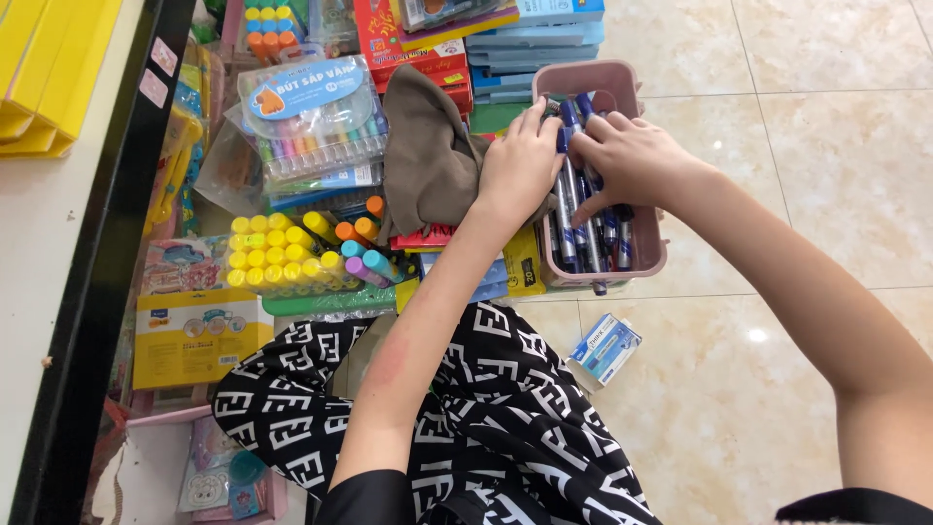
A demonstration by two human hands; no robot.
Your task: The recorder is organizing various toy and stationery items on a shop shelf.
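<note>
1. At the far left, a dark shelf edge (92,292) borders the floor (826,194), and a yellow box (199,335) lies beside it among other stationery.
2. Next to the right sit a block of yellow-capped markers (282,255) and, above it, a clear pack of coloured crayons (316,122).
3. A brown cloth (423,151) lies over the heap, just left of the pink basket (595,80).
4. The left hand (520,165) rests at the basket's left rim, its fingers together and curled on the cloth and the rim; whether they clamp a pen cannot be told.
5. The pens (581,228), blue-capped, stand and lie packed inside the basket, which rests on the floor tiles near the heap's right edge.
6. The right hand (632,156) presses down on the pens at the basket's far end, fingers bent and close together on a few barrels.
7. A small blue-and-white box (604,348) lies alone on the floor, nearer the person than the basket.
8. Judged from this, sorting the pens goes best if the left hand steadies the basket while the right hand lifts few pens at once, keeping caps pointed one way.
</note>
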